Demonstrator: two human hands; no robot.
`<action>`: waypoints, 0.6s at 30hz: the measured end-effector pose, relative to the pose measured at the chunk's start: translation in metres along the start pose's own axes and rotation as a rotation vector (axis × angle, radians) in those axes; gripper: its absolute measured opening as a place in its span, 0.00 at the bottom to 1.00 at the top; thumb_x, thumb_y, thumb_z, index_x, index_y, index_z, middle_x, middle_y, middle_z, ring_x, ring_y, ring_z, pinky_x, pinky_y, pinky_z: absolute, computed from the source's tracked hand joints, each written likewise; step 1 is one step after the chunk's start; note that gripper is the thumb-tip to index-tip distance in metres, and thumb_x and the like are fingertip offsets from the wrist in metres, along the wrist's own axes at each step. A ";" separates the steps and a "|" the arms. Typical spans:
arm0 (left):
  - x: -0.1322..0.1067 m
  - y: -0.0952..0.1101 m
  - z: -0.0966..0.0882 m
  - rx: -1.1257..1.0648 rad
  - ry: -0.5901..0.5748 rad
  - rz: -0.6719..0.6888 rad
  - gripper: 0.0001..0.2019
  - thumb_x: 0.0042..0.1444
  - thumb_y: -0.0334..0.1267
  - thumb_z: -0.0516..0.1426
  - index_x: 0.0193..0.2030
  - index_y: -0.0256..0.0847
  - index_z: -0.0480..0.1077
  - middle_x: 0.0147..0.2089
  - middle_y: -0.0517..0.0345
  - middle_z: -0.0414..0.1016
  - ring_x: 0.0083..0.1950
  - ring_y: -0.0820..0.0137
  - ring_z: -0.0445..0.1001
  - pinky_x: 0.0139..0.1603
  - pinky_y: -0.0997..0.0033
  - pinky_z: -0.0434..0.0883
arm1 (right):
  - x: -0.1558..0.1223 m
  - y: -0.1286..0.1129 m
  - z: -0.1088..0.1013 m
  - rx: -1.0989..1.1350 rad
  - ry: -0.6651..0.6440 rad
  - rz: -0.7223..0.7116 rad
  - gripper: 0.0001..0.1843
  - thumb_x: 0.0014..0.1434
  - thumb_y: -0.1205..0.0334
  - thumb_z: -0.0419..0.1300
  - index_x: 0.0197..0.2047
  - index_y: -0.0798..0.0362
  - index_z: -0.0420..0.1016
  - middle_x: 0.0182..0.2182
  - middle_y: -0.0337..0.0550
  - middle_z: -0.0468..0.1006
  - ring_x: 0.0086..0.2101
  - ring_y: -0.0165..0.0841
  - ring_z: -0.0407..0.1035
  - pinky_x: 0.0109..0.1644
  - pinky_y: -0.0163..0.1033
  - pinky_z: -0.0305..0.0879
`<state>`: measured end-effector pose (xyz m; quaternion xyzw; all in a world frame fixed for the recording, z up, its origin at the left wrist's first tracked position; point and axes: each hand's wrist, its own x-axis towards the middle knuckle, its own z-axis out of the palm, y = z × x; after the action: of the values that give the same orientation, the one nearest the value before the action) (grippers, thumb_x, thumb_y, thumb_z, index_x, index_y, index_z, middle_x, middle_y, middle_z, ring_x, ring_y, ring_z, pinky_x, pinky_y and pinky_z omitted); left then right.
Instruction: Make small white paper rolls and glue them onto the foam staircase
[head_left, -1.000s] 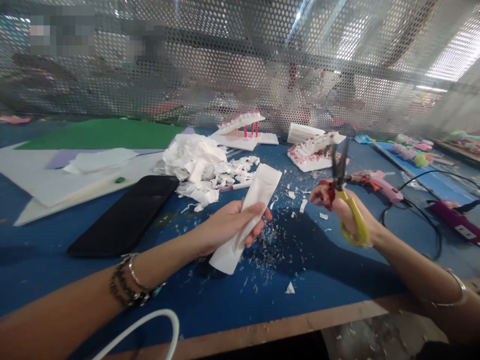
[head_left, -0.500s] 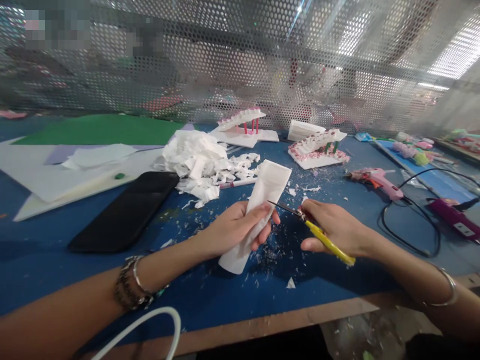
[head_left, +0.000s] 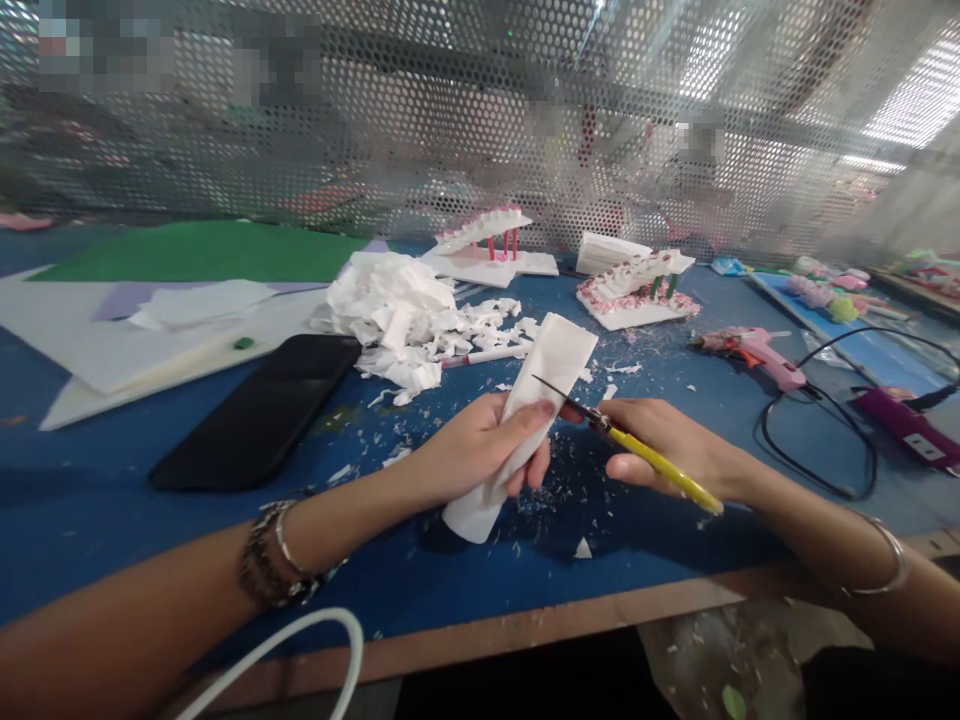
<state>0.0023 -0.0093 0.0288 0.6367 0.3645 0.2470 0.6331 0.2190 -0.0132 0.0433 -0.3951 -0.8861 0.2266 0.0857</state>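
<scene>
Your left hand (head_left: 480, 450) is closed around the middle of a white strip (head_left: 556, 358). Your fingers curl over the front of it and your thumb lies on top. The strip is held up off the blue table (head_left: 112, 520). Its long side runs from low and close to you, up and away toward the right. The top end sticks out above your fingers.

Your right hand (head_left: 671, 450) is closed on the yellow-handled scissors (head_left: 637, 455). It sits just to the right of the strip, so it is the hand off to the side, while the left hand has the strip. The scissors point left and a little up, across the strip's long side. Their tip meets the strip's right edge, just above your left fingers. The blades look like one thin line from here, so I cannot tell if they are apart.

A pile of white scraps (head_left: 405, 320) and a black phone (head_left: 262, 410) lie on the table to the left.
</scene>
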 end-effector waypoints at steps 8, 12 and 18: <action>-0.002 0.005 -0.001 0.050 -0.015 0.007 0.20 0.60 0.46 0.45 0.25 0.35 0.68 0.17 0.62 0.67 0.14 0.81 0.59 0.18 0.81 0.62 | -0.001 0.002 0.003 0.041 0.007 0.001 0.32 0.53 0.32 0.37 0.25 0.54 0.56 0.20 0.35 0.57 0.22 0.24 0.50 0.26 0.32 0.46; -0.001 0.003 -0.002 0.059 0.005 -0.034 0.21 0.59 0.48 0.46 0.27 0.35 0.69 0.15 0.61 0.66 0.13 0.80 0.59 0.18 0.81 0.62 | -0.002 0.002 0.003 0.048 0.019 0.013 0.32 0.52 0.31 0.39 0.25 0.55 0.57 0.20 0.35 0.57 0.21 0.23 0.50 0.25 0.32 0.45; -0.001 0.002 -0.004 -0.020 -0.033 -0.005 0.17 0.60 0.45 0.46 0.43 0.37 0.69 0.17 0.64 0.67 0.13 0.81 0.58 0.17 0.82 0.62 | -0.002 0.001 0.004 0.063 0.032 0.046 0.33 0.52 0.31 0.39 0.23 0.55 0.57 0.18 0.33 0.55 0.20 0.23 0.48 0.23 0.31 0.44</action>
<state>-0.0007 -0.0073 0.0311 0.6335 0.3533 0.2384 0.6458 0.2200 -0.0157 0.0391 -0.4161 -0.8677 0.2498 0.1072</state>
